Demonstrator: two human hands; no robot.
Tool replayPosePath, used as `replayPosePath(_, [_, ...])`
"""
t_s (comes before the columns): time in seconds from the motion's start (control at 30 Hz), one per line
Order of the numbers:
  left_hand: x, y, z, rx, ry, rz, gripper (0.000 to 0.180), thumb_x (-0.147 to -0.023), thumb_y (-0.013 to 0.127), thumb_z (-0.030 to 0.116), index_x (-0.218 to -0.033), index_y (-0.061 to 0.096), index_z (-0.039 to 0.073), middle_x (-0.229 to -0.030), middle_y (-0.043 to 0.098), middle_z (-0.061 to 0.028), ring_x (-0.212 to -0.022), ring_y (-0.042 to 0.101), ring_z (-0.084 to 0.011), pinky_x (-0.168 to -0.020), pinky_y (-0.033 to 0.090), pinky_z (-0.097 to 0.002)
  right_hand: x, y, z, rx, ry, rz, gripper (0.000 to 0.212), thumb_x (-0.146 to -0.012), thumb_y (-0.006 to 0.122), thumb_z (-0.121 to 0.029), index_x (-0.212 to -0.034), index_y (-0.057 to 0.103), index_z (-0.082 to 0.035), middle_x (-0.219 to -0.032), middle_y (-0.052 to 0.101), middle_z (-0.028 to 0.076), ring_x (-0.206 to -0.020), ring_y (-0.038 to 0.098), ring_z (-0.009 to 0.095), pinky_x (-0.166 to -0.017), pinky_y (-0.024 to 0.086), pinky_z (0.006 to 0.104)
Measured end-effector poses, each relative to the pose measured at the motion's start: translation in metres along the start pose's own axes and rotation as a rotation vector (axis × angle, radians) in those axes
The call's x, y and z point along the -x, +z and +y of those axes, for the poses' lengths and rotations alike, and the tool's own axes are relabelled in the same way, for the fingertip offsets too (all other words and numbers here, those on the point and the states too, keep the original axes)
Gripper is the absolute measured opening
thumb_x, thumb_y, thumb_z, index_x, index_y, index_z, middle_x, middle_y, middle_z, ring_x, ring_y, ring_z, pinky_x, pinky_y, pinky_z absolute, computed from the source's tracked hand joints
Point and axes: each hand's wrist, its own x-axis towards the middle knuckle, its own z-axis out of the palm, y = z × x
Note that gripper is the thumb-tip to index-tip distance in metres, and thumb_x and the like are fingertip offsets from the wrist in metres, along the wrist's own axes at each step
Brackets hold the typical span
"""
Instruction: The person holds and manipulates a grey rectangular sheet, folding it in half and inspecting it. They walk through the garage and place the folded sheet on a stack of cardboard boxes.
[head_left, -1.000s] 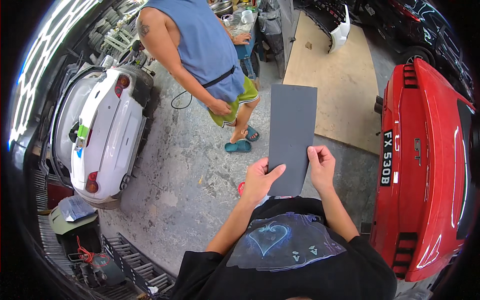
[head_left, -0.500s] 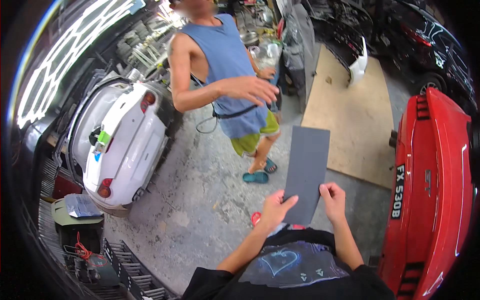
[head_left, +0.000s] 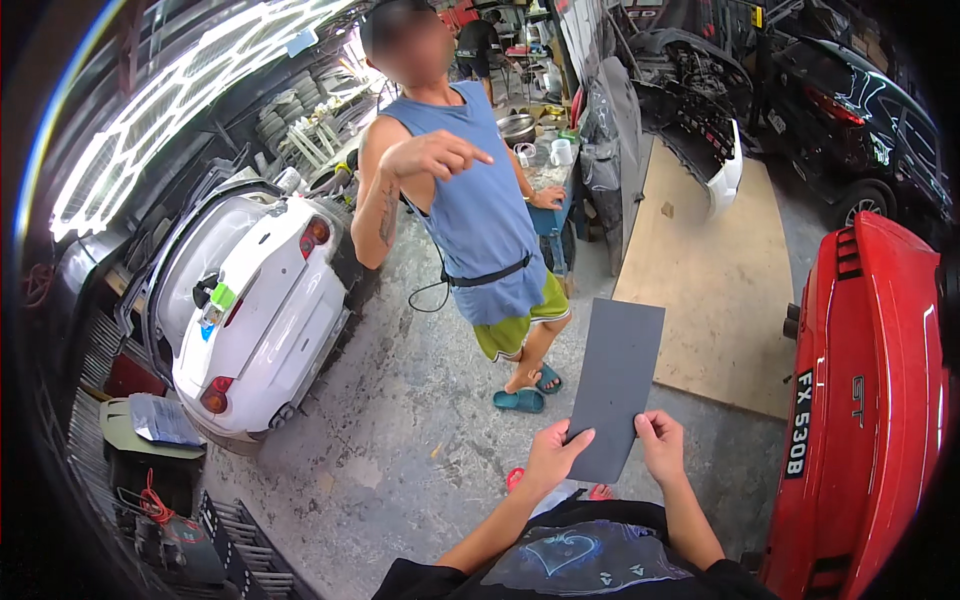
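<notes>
A flat dark grey rectangular sheet (head_left: 617,385), plain on the side I see, is held out in front of my body. My left hand (head_left: 556,456) grips its lower left edge, thumb on top and the other fingers mostly hidden underneath. On the opposite long edge, my right hand (head_left: 661,446) pinches it with the thumb. The sheet could be stiff sandpaper, but its kind cannot be told. Beyond it stands a person (head_left: 478,190) in a blue sleeveless top and green shorts, one hand (head_left: 438,154) raised and the other on a blue bench (head_left: 556,215).
A white car's rear end (head_left: 262,310) stands at left, a red car body part (head_left: 868,400) at right. A wooden board (head_left: 715,290) lies on the concrete floor, with a bumper (head_left: 725,175) at its far end. Farther right is a black car (head_left: 850,120).
The person's raised hand has lifted and drawn left; their other hand now rests on the bench. My view has tilted up, and both my hands still hold the sheet.
</notes>
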Motion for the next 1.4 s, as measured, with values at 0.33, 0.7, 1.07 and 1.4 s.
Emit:
replayPosePath(0.33, [-0.007,0.007,0.01,-0.023,0.017,-0.034,0.028,-0.096,0.061,0.008,-0.122,0.059,-0.005,-0.107,0.07,-0.0076,-0.091,0.066,-0.0102,-0.081,0.054,-0.0256,-0.006,-0.005,0.001,0.013,0.023,0.016,0.015,-0.094,0.066,-0.015,-0.09,0.068,0.0,-0.077,0.063,-0.003,-0.07,0.053,0.004,-0.065,0.044,0.023])
replayPosePath(0.7, [-0.014,0.005,0.009,-0.207,0.116,-0.056,0.026,-0.097,0.062,0.009,-0.119,0.061,-0.005,-0.104,0.071,-0.0073,-0.089,0.065,-0.0092,-0.078,0.053,-0.025,-0.004,-0.006,-0.005,0.086,-0.109,0.06,0.013,-0.091,0.068,-0.012,-0.087,0.068,0.001,-0.076,0.064,-0.002,-0.07,0.055,0.006,-0.066,0.047,0.0247])
replayPosePath(1.07, [-0.01,0.008,0.017,-0.259,0.138,-0.07,0.025,-0.097,0.062,0.011,-0.116,0.062,-0.004,-0.101,0.071,-0.0067,-0.087,0.065,-0.0083,-0.077,0.053,-0.0245,0.0,-0.012,-0.009,0.023,0.016,-0.043,0.017,-0.093,0.068,-0.013,-0.082,0.068,0.0,-0.078,0.062,-0.004,-0.069,0.051,0.004,-0.062,0.041,0.0226])
replayPosePath(1.4, [-0.006,0.022,0.005,-0.3,0.435,0.209,0.033,-0.091,0.068,0.002,-0.123,0.062,-0.004,-0.105,0.07,-0.0072,-0.087,0.062,-0.0065,-0.076,0.051,-0.0215,0.003,-0.01,-0.006,-0.148,-0.026,0.099,0.017,-0.094,0.068,-0.016,-0.086,0.069,-0.001,-0.079,0.062,-0.004,-0.071,0.051,0.004,-0.063,0.04,0.0222])
